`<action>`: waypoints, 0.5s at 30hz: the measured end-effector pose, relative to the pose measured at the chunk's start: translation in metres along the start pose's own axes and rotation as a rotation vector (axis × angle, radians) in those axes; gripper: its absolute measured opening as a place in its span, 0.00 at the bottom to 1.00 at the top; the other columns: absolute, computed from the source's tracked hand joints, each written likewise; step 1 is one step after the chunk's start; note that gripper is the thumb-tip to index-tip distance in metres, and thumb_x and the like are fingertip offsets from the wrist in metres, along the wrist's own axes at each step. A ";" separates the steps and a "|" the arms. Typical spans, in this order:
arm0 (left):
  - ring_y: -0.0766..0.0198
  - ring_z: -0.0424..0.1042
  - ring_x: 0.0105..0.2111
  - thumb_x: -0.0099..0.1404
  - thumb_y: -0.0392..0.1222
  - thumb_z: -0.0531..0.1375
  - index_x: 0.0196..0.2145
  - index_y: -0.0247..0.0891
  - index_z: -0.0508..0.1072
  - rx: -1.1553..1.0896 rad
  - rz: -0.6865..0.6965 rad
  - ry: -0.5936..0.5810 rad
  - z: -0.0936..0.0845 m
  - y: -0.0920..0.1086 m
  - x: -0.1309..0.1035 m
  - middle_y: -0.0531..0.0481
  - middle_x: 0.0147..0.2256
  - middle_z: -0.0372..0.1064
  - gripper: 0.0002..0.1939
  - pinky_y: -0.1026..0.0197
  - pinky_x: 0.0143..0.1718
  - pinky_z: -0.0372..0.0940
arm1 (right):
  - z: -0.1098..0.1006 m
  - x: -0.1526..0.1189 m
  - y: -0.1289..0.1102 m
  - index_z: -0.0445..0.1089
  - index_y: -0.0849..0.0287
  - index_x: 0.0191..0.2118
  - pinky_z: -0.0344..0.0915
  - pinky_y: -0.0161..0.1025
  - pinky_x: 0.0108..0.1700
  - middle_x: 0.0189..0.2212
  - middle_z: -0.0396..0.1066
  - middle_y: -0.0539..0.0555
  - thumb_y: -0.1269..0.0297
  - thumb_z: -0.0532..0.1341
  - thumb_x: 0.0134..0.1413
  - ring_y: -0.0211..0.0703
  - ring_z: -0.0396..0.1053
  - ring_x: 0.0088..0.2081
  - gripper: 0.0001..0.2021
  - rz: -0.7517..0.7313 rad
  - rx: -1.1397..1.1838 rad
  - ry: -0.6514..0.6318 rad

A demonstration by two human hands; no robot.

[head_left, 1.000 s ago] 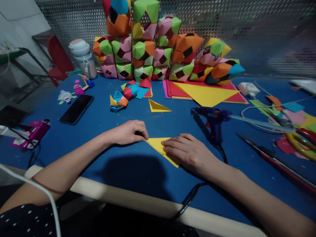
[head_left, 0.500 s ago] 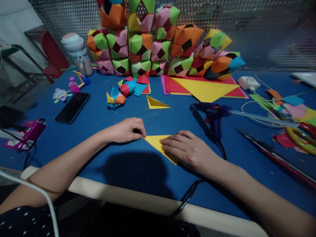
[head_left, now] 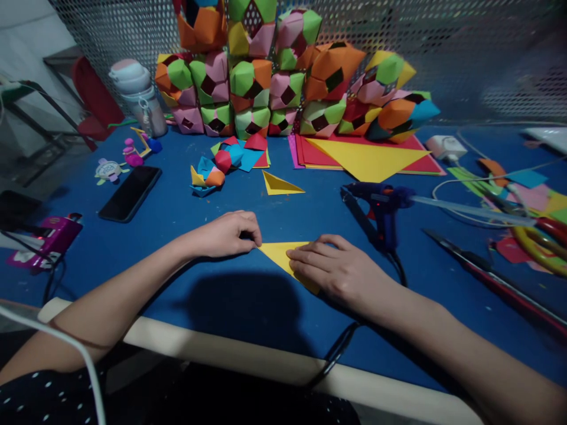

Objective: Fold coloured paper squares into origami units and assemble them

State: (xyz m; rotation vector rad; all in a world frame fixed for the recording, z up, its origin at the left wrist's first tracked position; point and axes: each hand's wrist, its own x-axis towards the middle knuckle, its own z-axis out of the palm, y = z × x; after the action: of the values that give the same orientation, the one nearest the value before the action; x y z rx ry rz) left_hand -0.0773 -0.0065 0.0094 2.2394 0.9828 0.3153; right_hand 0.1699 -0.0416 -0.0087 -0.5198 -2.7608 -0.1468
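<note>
A folded yellow paper triangle (head_left: 281, 252) lies on the blue tabletop in front of me. Its left corner is pinched between the thumb and fingers of my left hand (head_left: 234, 234). My right hand (head_left: 339, 267) rests flat on the paper's right part, fingers stretched out and covering much of it. Beyond my hands, a smaller folded yellow piece (head_left: 283, 185) stands slightly raised from the table. To the right of it is a blue glue gun (head_left: 381, 203) with a clear glue stick in its back.
Several folded-paper balls (head_left: 252, 82) are stacked along the mesh back. Coloured sheets (head_left: 305, 154) lie below them. On the left are a phone (head_left: 130, 193), a bottle (head_left: 139, 97) and a purple power strip (head_left: 48, 242). Scissors (head_left: 540, 248) and a long black-and-red tool (head_left: 482, 268) lie at right.
</note>
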 end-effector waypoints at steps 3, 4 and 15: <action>0.64 0.65 0.37 0.56 0.30 0.57 0.30 0.36 0.75 0.074 -0.002 -0.011 0.000 0.001 0.000 0.50 0.32 0.67 0.08 0.62 0.42 0.57 | 0.001 -0.002 0.000 0.71 0.61 0.42 0.59 0.45 0.45 0.45 0.74 0.57 0.74 0.46 0.63 0.44 0.70 0.43 0.16 0.004 0.007 -0.003; 0.64 0.65 0.37 0.56 0.30 0.57 0.30 0.36 0.75 0.108 -0.003 -0.015 -0.001 0.001 -0.001 0.50 0.32 0.66 0.08 0.62 0.42 0.57 | 0.001 -0.002 -0.001 0.71 0.61 0.42 0.59 0.45 0.45 0.45 0.74 0.57 0.74 0.46 0.63 0.44 0.70 0.43 0.16 0.008 0.011 -0.001; 0.65 0.66 0.35 0.60 0.33 0.54 0.33 0.35 0.73 0.215 -0.039 0.066 -0.010 0.010 -0.007 0.49 0.33 0.67 0.08 0.64 0.38 0.59 | 0.006 -0.009 -0.003 0.72 0.64 0.43 0.64 0.44 0.47 0.46 0.73 0.59 0.72 0.50 0.61 0.44 0.71 0.44 0.13 0.026 0.053 0.005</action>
State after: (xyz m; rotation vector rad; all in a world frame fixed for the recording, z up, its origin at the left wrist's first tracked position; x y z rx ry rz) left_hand -0.0808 -0.0114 0.0242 2.4122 1.1409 0.2785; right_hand 0.1746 -0.0461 -0.0177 -0.5411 -2.7438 -0.0690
